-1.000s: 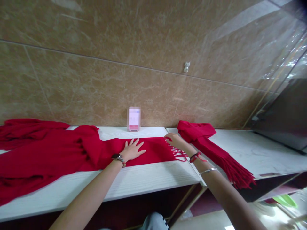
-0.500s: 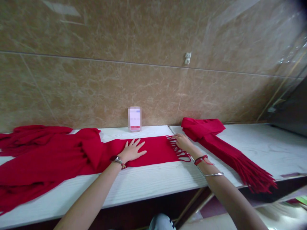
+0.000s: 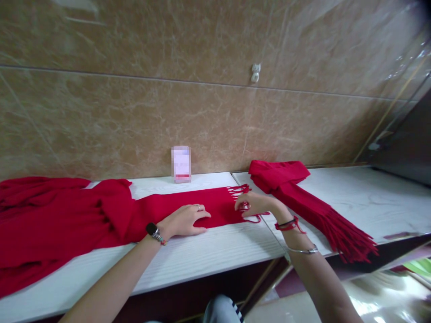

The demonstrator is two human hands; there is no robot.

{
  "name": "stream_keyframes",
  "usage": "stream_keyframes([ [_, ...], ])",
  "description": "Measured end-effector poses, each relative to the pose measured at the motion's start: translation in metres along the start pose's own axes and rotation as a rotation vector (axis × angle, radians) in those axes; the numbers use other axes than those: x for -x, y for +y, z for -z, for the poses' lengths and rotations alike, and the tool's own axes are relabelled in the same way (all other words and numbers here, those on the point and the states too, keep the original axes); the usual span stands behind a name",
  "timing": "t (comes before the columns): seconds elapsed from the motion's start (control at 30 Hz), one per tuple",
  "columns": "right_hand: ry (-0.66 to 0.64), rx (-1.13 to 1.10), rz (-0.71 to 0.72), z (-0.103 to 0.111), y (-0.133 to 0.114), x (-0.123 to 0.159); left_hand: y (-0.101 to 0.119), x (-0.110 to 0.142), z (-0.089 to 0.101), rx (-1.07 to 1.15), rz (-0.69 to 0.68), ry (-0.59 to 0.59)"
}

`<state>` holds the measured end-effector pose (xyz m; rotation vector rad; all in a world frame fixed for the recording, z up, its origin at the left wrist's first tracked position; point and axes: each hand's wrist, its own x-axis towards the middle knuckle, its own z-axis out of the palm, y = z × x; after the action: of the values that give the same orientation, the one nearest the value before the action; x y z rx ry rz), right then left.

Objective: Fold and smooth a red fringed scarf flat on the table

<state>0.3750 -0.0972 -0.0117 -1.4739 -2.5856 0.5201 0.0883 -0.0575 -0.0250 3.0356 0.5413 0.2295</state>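
A long red scarf (image 3: 218, 201) lies along the white tabletop, flat at its right part and bunched in folds at the left. My left hand (image 3: 183, 220) rests on the flat part near its front edge, fingers stretched out and holding nothing. At the scarf's right end, my right hand (image 3: 254, 204) is curled around some strands of the fringe (image 3: 237, 189). Red shows between its bent fingers, and other strands stick out above and below the hand. To the right lies a second red scarf (image 3: 303, 199), folded over at the back, its fringe hanging over the front edge.
A phone (image 3: 181, 166) with a blurred screen leans upright against the brown marbled wall (image 3: 134, 121). A small white figure-shaped hook (image 3: 256, 72) is fixed on the wall. The white tabletop (image 3: 188, 255) has a seam near my right hand. My knee (image 3: 222, 309) shows below.
My right hand has come from the fringe's far corner towards me, its fingers now curled in among the strands. The left hand has slid nearer the scarf's front edge, its fingers less spread.
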Motion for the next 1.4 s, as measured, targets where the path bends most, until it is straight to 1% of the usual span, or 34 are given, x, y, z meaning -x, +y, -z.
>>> stream_keyframes([
  [0.13,-0.051,0.074,-0.020,-0.002,-0.003,0.000,0.000,0.001,0.000,-0.015,0.007,0.012],
  [0.33,-0.062,0.142,0.034,-0.007,-0.010,-0.008,0.001,0.000,0.000,-0.034,-0.010,0.017],
  [0.43,-0.013,0.115,0.073,-0.001,-0.012,-0.006,0.004,-0.001,0.000,-0.047,-0.023,0.019],
  [0.57,0.089,-0.024,0.183,0.009,-0.012,0.002,0.006,-0.002,0.001,-0.056,-0.035,0.060],
  [0.63,0.096,-0.080,0.226,0.013,-0.011,0.006,0.006,-0.002,0.002,-0.044,-0.046,0.090],
  [0.7,0.048,-0.127,0.238,0.015,-0.010,0.007,0.007,-0.002,0.004,-0.021,-0.053,0.114],
  [0.77,-0.054,-0.161,0.220,0.015,-0.010,0.008,0.009,-0.002,0.004,0.004,-0.055,0.113],
  [0.83,-0.150,-0.159,0.163,0.012,-0.010,0.007,0.011,-0.003,0.001,0.024,-0.062,0.077],
  [0.93,-0.218,-0.112,0.062,0.006,-0.012,0.004,0.010,-0.005,-0.007,0.038,-0.040,-0.021],
  [1.07,-0.220,-0.113,0.025,0.001,-0.012,0.003,0.005,-0.003,-0.014,0.078,0.095,-0.206],
  [1.13,-0.217,-0.133,0.021,0.000,-0.012,0.003,0.002,-0.001,-0.012,0.108,0.120,-0.283],
  [1.2,-0.234,-0.149,0.022,0.001,-0.011,0.003,0.000,0.000,-0.009,0.133,0.111,-0.310],
  [1.27,-0.255,-0.161,0.014,0.002,-0.011,0.003,-0.002,0.000,-0.008,0.142,0.100,-0.258],
  [1.4,-0.244,-0.160,-0.011,0.002,-0.010,0.004,0.001,-0.010,-0.012,0.103,0.081,-0.027],
])
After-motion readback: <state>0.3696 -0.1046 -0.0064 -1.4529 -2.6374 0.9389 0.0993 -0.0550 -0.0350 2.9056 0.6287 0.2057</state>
